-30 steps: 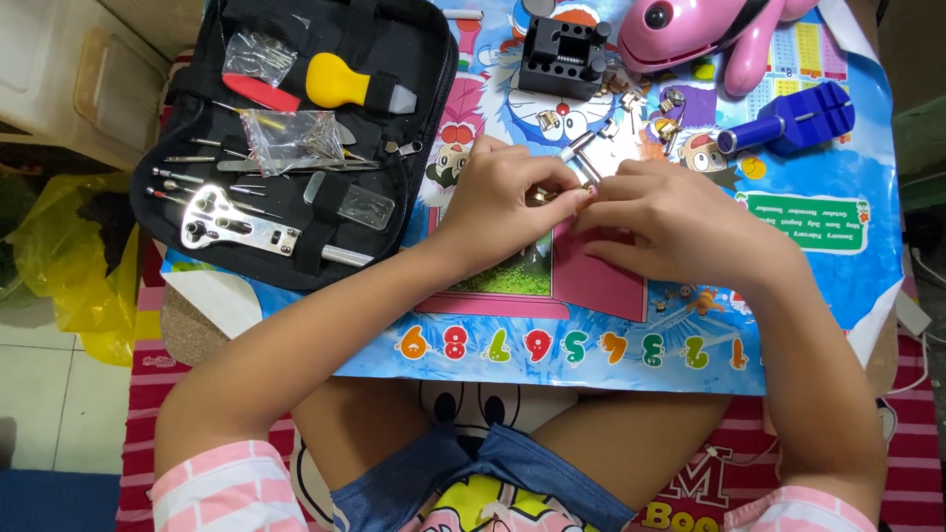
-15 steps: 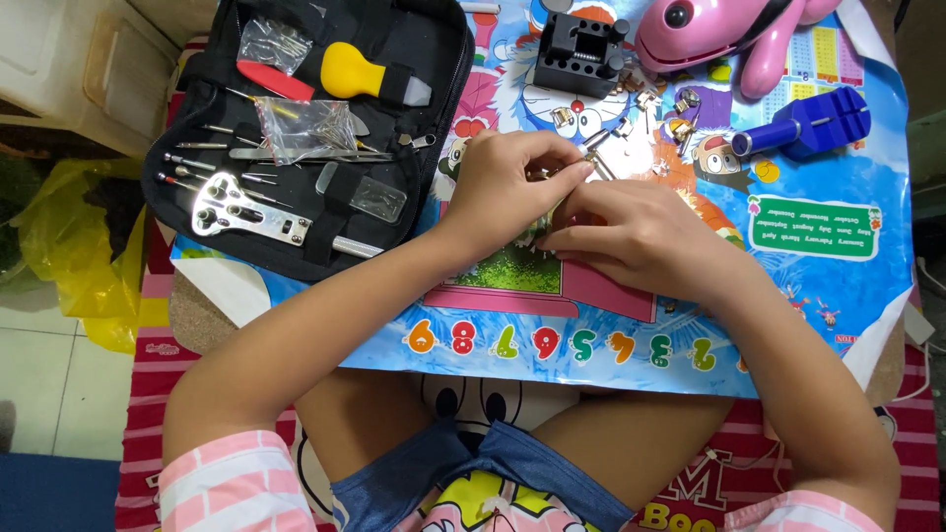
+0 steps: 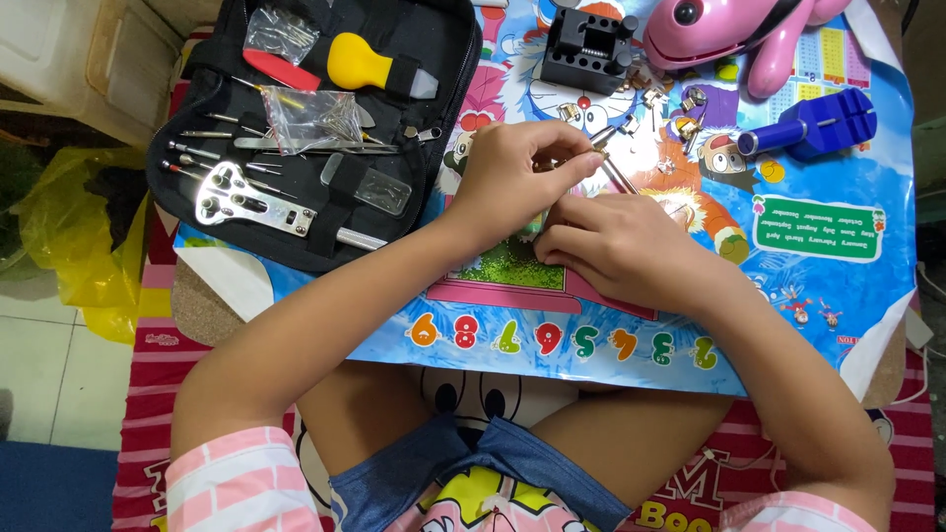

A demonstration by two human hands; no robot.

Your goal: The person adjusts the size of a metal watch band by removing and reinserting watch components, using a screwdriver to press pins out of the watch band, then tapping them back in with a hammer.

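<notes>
Hands meet at the middle of the bench, which is covered by a bright cartoon poster with a row of coloured numerals along its near edge. In the head view, the left hand has its fingers closed on a thin metal tool, whose shaft slants down toward the right hand. That hand lies curled and knuckles-up on the poster, just beside the tool; whether its fingers grip anything cannot be told. To the left lies an open black tool case with a yellow-handled tool and a steel wrench. Farther back stand a black holder block, a pink toy and a blue tool.
</notes>
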